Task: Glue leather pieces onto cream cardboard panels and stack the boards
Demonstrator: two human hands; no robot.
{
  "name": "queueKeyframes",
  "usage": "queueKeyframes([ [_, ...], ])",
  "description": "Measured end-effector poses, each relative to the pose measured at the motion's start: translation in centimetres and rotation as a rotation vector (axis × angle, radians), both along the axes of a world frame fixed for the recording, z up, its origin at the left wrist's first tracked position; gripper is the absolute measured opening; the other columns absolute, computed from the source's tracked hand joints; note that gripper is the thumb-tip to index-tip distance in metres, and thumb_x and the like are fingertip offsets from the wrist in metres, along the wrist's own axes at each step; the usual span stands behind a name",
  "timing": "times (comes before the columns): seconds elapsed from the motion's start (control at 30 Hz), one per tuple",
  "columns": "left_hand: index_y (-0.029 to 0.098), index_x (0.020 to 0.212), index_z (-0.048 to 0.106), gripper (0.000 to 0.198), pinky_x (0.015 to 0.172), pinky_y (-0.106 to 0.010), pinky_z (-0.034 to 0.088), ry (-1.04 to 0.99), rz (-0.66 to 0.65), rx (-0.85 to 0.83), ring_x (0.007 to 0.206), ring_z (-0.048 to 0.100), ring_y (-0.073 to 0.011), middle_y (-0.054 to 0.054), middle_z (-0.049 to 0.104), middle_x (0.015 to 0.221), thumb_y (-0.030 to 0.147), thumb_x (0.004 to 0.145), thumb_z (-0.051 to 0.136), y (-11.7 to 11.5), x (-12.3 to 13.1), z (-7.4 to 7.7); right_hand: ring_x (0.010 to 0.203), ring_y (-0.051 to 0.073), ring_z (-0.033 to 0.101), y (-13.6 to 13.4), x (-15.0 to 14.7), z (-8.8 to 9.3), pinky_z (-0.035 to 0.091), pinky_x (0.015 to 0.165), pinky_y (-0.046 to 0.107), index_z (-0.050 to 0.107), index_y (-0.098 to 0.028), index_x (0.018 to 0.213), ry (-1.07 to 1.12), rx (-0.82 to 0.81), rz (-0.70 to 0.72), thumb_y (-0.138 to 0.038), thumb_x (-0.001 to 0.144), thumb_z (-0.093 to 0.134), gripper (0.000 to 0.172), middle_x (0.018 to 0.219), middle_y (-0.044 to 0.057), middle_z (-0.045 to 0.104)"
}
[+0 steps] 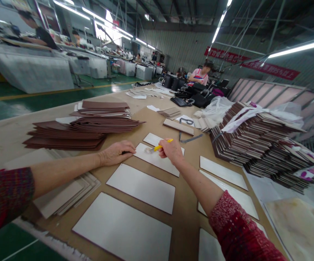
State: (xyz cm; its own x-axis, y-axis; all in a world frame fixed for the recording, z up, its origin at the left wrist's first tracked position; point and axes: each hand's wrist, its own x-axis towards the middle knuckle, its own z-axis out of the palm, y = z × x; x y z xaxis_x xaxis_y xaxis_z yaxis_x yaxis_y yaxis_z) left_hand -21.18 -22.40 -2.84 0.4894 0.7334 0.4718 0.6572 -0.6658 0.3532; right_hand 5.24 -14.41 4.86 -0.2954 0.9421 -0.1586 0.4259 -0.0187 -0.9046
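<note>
My right hand (172, 151) is closed around a yellow-handled brush (159, 147), whose bristles touch a white rectangular panel (160, 161) with a dark edge. A wet-looking smear lies under the bristle end. At that panel's left edge, my left hand (116, 153) rests palm down, fingertips at the corner and thumb a little apart, with nothing held. Closer to me lie two larger white panels, a middle one (143, 187) and a front one (126, 228). Another white panel (151, 139) sits just beyond, partly hidden by my right hand.
Brown sheets (91, 125) are piled at the left, above pale boards (70, 194). On the right lie more white panels (223, 172), beside a tall stack of brown-edged pieces (251, 136). Black bags (184, 98) and a person (199, 76) are at the far end.
</note>
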Motion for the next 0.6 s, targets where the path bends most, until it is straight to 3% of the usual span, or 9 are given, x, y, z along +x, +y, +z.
queueKeyframes([
  [0.4,0.020,0.104,0.068,0.019,0.095,-0.033,0.049,0.013,0.030,-0.004,0.103,0.063,-0.0197,-0.007,0.069,0.108,0.029,0.099,0.052,-0.3,0.3,0.3,0.039,0.011,0.057,-1.4,10.1,1.8,0.044,0.038,0.018,0.064,-0.016,0.069,-0.123,0.051,-0.104,-0.022,0.074,0.058,0.010,0.054,0.000,0.064],
  [0.6,0.021,0.102,0.068,0.020,0.095,-0.033,0.049,0.015,0.045,-0.001,0.104,0.063,-0.0202,-0.007,0.069,0.107,0.031,0.099,0.051,-0.3,0.3,0.3,0.039,0.011,0.056,-2.0,13.0,2.3,0.044,0.039,0.019,0.064,-0.016,0.067,-0.177,0.072,-0.116,-0.024,0.075,0.058,0.011,0.054,0.001,0.064],
])
